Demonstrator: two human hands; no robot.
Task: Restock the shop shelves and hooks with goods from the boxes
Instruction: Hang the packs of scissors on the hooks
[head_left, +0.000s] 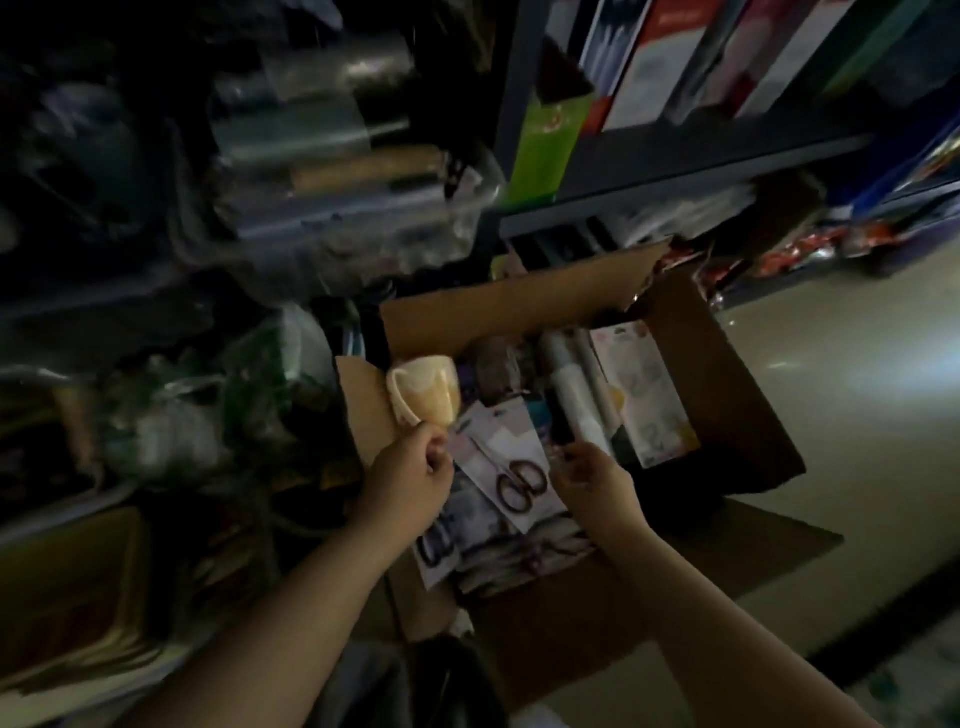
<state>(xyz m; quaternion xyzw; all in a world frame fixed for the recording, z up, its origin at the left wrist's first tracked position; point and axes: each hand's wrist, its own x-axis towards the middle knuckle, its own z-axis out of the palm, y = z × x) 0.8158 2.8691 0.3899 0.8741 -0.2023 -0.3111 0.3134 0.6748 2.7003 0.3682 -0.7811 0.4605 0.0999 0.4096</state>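
An open cardboard box (727, 415) stands on the floor in front of me, full of packaged goods. On top lies a carded pair of dark-handled scissors (519, 483). My left hand (410, 478) is over the box's left side, its fingers curled, pinching the left edge of the scissors card. My right hand (597, 480) hovers at the card's right edge with curled fingers; whether it grips the card is unclear. A pale yellow mug-like pack (426, 389) sits at the box's left wall. White rolls (576, 395) and a pale carded pack (644, 395) lie further back in the box.
Dark shelves (675, 145) with upright boxed goods rise behind the box. To the left are crowded shelves with plastic tubs (337, 171) and bagged goods (171, 415). Pale floor (857, 374) stretches to the right. More scissors packs (441, 545) lie under my left wrist.
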